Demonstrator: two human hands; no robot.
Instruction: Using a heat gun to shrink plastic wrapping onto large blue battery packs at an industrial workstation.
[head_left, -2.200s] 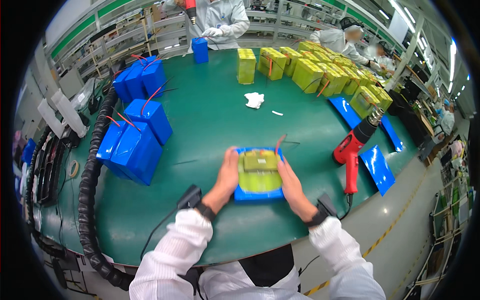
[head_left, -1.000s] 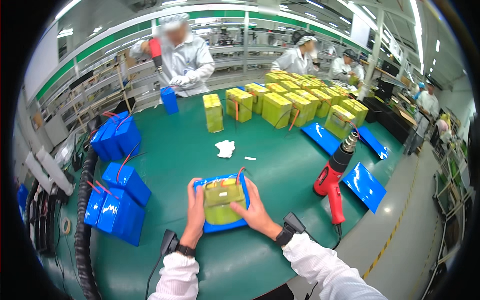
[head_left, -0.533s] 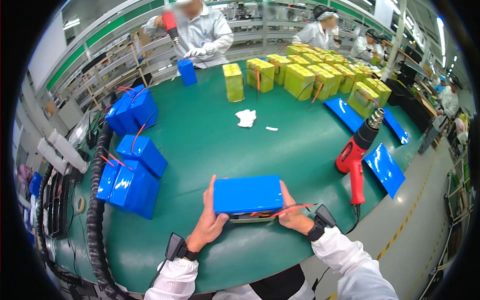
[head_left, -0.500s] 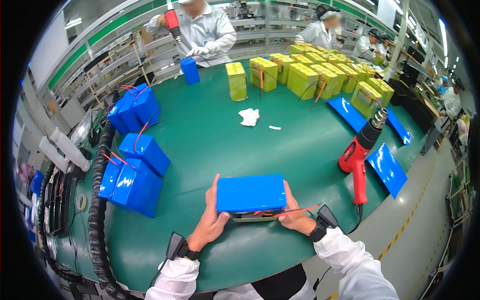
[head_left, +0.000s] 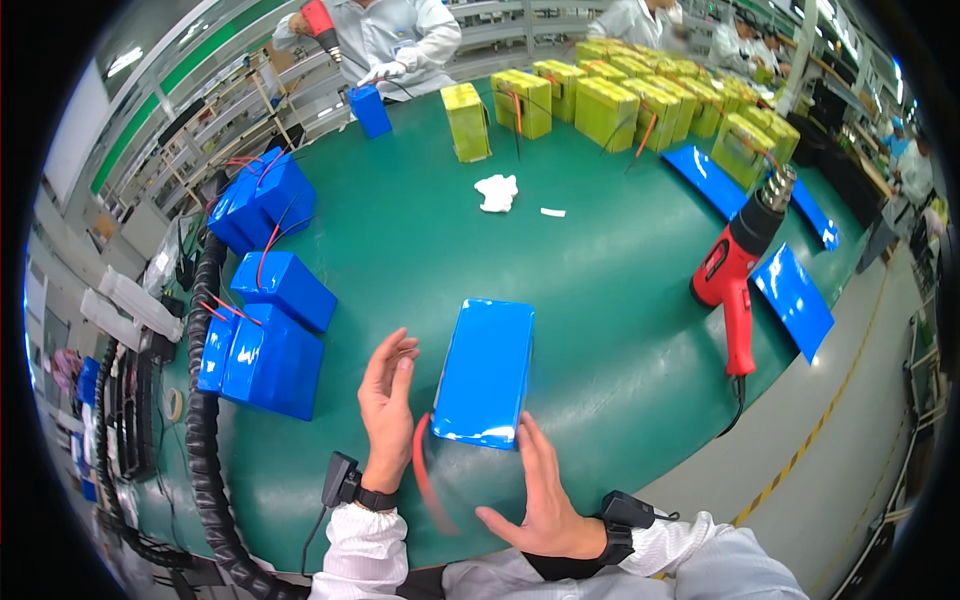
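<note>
In front of me a blue film-wrapped battery pack (head_left: 485,370) lies on the green table (head_left: 400,270), its long side running away from me. A red wire (head_left: 424,465), smeared by motion, trails from its near left corner. My left hand (head_left: 388,400) is raised just left of the pack, fingers stretched out and apart from it, holding nothing. By the near right corner is my right hand (head_left: 545,505), fingers spread; its fingertips are at the pack's edge, and whether they touch it I cannot tell. Both wrists carry black straps with small devices.
A red heat gun (head_left: 735,270) stands at the right beside blue film sleeves (head_left: 795,300). Several yellow-green packs (head_left: 605,110) fill the far right, finished blue packs (head_left: 275,360) the left, along a black corrugated hose (head_left: 203,440). White crumpled tissue (head_left: 496,193) lies mid-table. Across, a person holds another heat gun (head_left: 322,28).
The blue pack went from being gripped in both hands to lying on the table, turned lengthwise. Both hands have let go and opened. The view has shifted slightly.
</note>
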